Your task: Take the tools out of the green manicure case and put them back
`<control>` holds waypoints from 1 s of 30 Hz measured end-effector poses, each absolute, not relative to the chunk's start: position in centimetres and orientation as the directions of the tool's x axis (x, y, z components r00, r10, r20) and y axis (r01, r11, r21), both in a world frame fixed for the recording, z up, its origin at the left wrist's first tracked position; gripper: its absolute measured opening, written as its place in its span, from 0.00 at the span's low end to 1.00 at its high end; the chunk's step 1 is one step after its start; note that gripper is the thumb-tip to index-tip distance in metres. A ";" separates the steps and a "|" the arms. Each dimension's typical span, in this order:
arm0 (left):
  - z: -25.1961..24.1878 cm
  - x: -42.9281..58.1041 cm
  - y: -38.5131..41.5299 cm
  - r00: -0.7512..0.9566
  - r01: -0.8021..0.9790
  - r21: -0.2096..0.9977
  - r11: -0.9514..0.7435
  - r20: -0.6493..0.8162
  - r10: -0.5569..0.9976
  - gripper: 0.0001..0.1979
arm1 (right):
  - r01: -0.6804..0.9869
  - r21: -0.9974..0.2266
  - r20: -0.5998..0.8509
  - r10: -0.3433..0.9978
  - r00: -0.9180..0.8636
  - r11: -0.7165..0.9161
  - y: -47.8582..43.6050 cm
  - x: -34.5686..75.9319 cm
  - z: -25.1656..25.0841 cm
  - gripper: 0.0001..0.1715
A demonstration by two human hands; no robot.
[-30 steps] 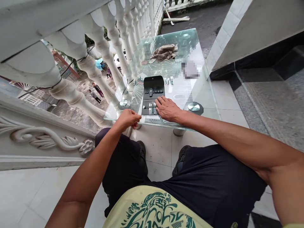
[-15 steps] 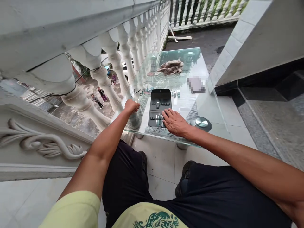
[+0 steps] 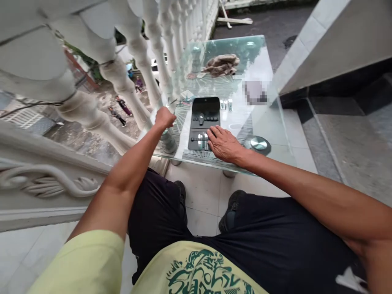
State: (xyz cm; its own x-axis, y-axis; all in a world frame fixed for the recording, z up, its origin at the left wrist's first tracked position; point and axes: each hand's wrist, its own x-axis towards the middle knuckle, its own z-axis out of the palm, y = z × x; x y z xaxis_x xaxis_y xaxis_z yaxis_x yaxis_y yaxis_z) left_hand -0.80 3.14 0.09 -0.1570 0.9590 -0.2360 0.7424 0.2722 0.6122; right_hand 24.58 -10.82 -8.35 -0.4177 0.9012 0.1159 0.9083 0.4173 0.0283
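White balusters [image 3: 134,49] slant through the upper left. Just left of centre, the left hand [image 3: 165,118] is curled over the glass counter [image 3: 183,141]; whether it grips anything, I cannot tell. Green-handled scissors [image 3: 180,104] lie just beyond it. At centre, the unfolded black case [image 3: 196,126] lies on the counter, slim metal tools [image 3: 200,141] in its near half. The right hand [image 3: 225,143], well apart from the left, rests fingers outstretched on the case's right edge. Small clippers [image 3: 226,105] stand in a row above it.

On the table [image 3: 266,118], cloth [image 3: 222,65] lies behind the case [image 3: 204,126].
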 end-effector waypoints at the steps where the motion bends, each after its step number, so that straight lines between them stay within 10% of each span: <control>1: 0.4 -0.5 2.1 -0.106 0.793 0.580 0.189 -0.173 0.979 0.03 | 0.905 0.020 0.113 0.898 -0.424 0.425 -10.8 24.6 -8.1 0.40; 10: 1.7 2.7 -4.6 0.222 0.817 0.566 -0.108 -0.135 0.966 0.07 | 0.911 0.037 0.061 0.909 -0.412 0.410 -10.6 24.5 -7.1 0.41; 21: -3.1 3.6 -11.9 0.470 0.864 0.183 -0.469 0.041 0.882 0.16 | 0.911 0.013 0.051 0.910 -0.412 0.412 -10.3 24.4 -7.1 0.41; 30: -5.2 3.1 -14.3 0.527 0.839 0.106 -0.533 0.081 0.846 0.18 | 0.916 0.020 0.033 0.915 -0.402 0.402 -10.5 24.2 -6.6 0.41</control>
